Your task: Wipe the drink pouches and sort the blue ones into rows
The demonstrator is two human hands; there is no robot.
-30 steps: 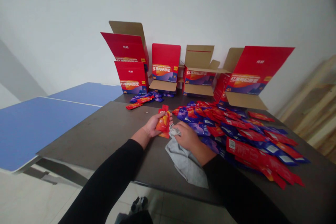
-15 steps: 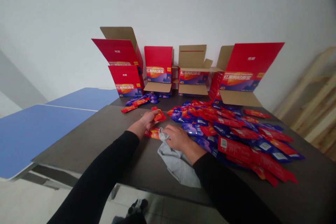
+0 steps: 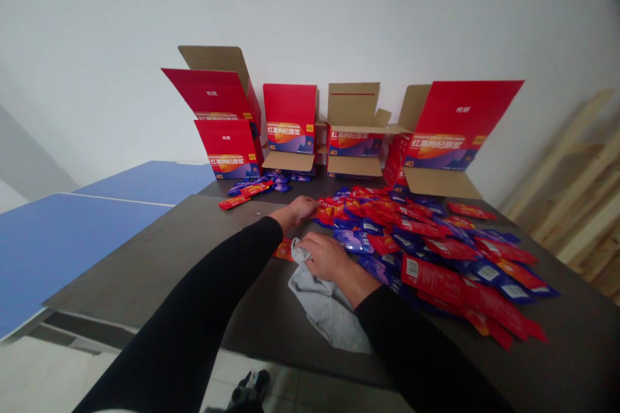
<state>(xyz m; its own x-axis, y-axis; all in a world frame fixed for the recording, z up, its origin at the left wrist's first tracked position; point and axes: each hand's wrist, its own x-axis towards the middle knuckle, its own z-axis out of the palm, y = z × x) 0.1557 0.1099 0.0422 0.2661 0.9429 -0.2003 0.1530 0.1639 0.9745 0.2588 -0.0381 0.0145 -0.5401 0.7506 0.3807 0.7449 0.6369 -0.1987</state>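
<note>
cloth (image 3: 327,310): plain grey | sachets (image 3: 422,226): red, blue, orange | boxes (image 3: 289,106): red, orange-blue print | sleeves (image 3: 227,293): black

Widest room lies to the left of the left hand (image 3: 303,208), over open tabletop (image 3: 145,258). Ahead of it, a narrower lane runs between the small pouch cluster (image 3: 256,188) and the big pouch heap (image 3: 416,229), ending at the boxes (image 3: 290,103) (their lower flaps jut handward). That heap blocks low passage rightward from both hands. Nearer the person, grey cloth (image 3: 329,316) spreads below the right hand (image 3: 325,258).
</note>
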